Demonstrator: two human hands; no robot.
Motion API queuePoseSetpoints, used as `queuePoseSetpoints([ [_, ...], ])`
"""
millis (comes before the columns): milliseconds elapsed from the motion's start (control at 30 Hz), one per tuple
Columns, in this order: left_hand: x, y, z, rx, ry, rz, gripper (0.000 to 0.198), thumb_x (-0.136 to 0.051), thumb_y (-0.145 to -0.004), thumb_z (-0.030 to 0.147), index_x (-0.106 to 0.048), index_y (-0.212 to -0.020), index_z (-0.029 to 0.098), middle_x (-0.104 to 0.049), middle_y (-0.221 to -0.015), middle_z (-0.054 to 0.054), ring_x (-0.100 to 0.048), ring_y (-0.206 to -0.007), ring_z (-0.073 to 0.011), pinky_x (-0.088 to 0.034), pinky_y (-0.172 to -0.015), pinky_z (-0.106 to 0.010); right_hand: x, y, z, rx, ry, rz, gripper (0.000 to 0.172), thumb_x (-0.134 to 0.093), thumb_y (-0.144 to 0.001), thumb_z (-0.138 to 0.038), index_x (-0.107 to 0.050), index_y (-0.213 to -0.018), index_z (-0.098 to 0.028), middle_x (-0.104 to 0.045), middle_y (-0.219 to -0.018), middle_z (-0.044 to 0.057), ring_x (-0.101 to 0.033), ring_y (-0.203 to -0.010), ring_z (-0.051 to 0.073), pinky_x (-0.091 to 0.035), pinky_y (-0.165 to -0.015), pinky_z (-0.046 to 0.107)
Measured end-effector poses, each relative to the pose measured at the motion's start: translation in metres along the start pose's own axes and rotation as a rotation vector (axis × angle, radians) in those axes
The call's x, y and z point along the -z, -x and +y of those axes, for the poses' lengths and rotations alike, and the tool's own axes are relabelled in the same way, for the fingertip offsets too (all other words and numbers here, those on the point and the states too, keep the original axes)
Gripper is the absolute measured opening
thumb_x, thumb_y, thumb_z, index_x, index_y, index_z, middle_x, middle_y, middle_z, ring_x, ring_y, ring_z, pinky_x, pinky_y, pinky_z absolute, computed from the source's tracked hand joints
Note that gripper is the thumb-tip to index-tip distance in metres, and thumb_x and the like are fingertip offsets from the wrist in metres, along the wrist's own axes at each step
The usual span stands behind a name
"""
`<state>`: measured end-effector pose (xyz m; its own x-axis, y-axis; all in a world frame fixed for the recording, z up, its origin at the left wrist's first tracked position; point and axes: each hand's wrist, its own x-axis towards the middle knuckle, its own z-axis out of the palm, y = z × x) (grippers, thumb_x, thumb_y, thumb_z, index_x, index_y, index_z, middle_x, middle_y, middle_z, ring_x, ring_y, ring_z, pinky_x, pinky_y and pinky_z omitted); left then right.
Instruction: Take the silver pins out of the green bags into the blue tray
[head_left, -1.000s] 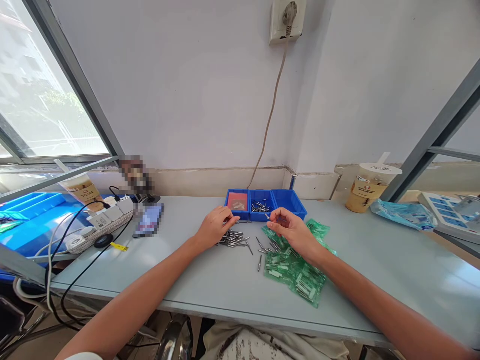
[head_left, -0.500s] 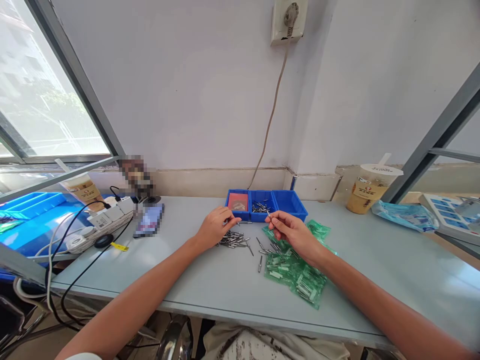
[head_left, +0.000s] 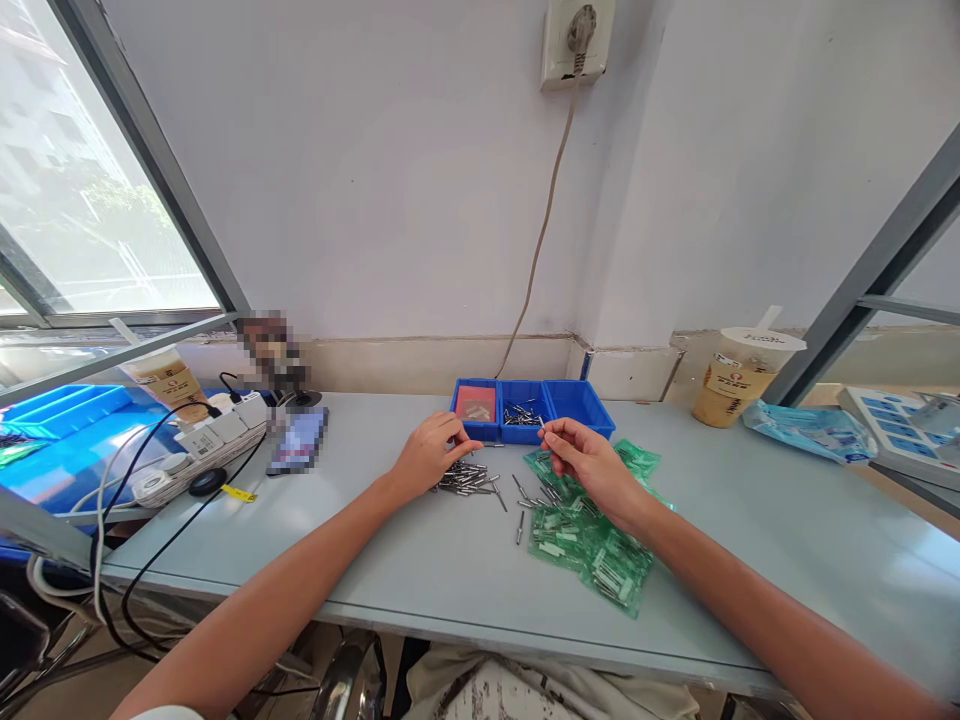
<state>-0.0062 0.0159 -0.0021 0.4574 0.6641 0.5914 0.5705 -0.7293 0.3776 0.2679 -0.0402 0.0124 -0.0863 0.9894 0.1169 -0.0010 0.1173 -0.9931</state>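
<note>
Head view: a thin metal pin [head_left: 541,423] is pinched by the right hand [head_left: 592,462] just before the blue tray [head_left: 581,402]. The left hand [head_left: 429,455] is curled on the pile of pins [head_left: 469,480]; its grip cannot be told. Print on the cup [head_left: 739,380] cannot be read

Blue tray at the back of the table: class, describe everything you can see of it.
The blue tray looks plastic, with three open compartments side by side. It sits flat on the grey table, near the wall. The left one holds a red pad, the middle one small metal pins, the right one shows its blue floor. The right hand pinches a pin just before its front rim; the left hand lies near its left corner. Neither clearly touches it.
</note>
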Motion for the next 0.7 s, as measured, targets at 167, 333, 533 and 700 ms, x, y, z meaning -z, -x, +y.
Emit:
queuePoseSetpoints([
  [167,-0.0009,-0.0002,-0.0034,0.009,0.01,-0.024,0.031,-0.065,-0.101,0.042,-0.069,-0.08,0.02,-0.069,-0.083,-0.002,-0.055,-0.081,-0.019,-0.044,-0.077,-0.031,-0.0005,0.0008,-0.0022,-0.017,0.035,0.009,0.042,-0.076,-0.082,-0.062,-0.063,-0.093,-0.024,-0.055,-0.07,-0.004,-0.047,-0.063,0.015,-0.037,-0.061,0.029],
  [333,-0.0015,-0.0008,-0.0056,-0.014,-0.004,-0.053,0.035,-0.056,-0.106,0.043,-0.075,-0.088,0.021,-0.073,-0.087,-0.003,-0.058,-0.083,-0.0193,-0.045,-0.082,-0.032,-0.0002,0.0009,-0.002,-0.02,0.045,0.005,0.042,-0.075,-0.083,-0.062,-0.061,-0.094,-0.024,-0.055,-0.071,-0.004,-0.048,-0.064,0.015,-0.036,-0.061,0.029],
  [533,-0.0016,-0.001,-0.0063,-0.012,-0.009,-0.056,0.035,-0.053,-0.108,0.042,-0.075,-0.091,0.02,-0.073,-0.088,-0.003,-0.058,-0.083,-0.0194,-0.045,-0.083,-0.033,-0.0007,0.002,-0.0026,-0.023,0.031,-0.003,0.041,-0.075,-0.083,-0.061,-0.061,-0.094,-0.024,-0.055,-0.071,-0.004,-0.048,-0.064,0.014,-0.038,-0.062,0.029],
  [700,-0.0012,-0.0008,-0.0047,0.005,-0.014,-0.084,0.032,-0.057,-0.106,0.041,-0.075,-0.089,0.02,-0.073,-0.089,-0.003,-0.057,-0.082,-0.0189,-0.044,-0.083,-0.033,-0.0009,0.0013,-0.0025,-0.021,0.028,0.0,0.042,-0.076,-0.082,-0.061,-0.061,-0.093,-0.023,-0.055,-0.071,-0.004,-0.048,-0.064,0.014,-0.038,-0.061,0.028],
])
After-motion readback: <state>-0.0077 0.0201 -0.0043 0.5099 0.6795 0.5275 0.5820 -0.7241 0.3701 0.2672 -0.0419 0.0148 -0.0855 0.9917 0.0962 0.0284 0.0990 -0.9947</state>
